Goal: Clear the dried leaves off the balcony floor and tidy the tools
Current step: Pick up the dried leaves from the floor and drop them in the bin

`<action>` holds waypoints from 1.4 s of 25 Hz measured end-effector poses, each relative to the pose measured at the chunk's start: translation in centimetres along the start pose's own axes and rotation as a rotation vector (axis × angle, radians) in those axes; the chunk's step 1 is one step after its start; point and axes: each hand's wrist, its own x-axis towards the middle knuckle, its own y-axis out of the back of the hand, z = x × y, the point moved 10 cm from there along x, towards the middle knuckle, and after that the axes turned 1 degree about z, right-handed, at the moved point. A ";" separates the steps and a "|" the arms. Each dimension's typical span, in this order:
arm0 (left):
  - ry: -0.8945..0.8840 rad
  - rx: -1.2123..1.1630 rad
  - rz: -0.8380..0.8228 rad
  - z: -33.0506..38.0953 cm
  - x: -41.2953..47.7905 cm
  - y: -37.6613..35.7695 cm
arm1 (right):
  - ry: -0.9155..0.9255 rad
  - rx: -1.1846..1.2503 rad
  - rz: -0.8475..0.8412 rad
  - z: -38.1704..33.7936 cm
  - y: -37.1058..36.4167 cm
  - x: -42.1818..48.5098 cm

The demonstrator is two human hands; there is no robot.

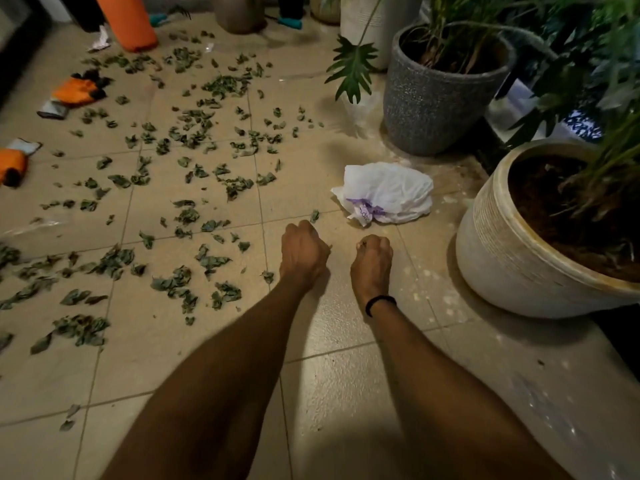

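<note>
Dried green leaves point(187, 216) lie scattered over the beige tiles across the left and middle of the floor. A crumpled white plastic bag point(384, 194) sits on the floor just beyond my hands. My left hand point(303, 251) and my right hand point(372, 256) hover side by side low over the tiles, both curled into fists with nothing visible in them. A single leaf point(314, 215) lies just past my left knuckles. Two orange work gloves lie at the left: one glove point(78, 91) further back, the other glove point(12, 166) at the frame edge.
A grey potted plant point(436, 98) and a cream pot point(512, 244) stand along the right side. An orange cylinder point(126, 22) and more pots stand at the far edge. A clear plastic scrap point(33, 226) lies at the left.
</note>
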 end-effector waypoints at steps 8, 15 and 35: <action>0.137 0.047 -0.093 -2.2 7.6 -2.7 | 0.131 0.070 -0.108 -4.5 -2.8 -2.2; -0.155 0.204 -0.062 -0.7 8.6 -6.1 | 0.244 -0.121 -0.053 -5.0 -3.6 -3.2; 0.801 -0.881 -0.139 -15.8 1.2 10.8 | -0.832 0.947 -0.250 -4.7 -6.5 -8.2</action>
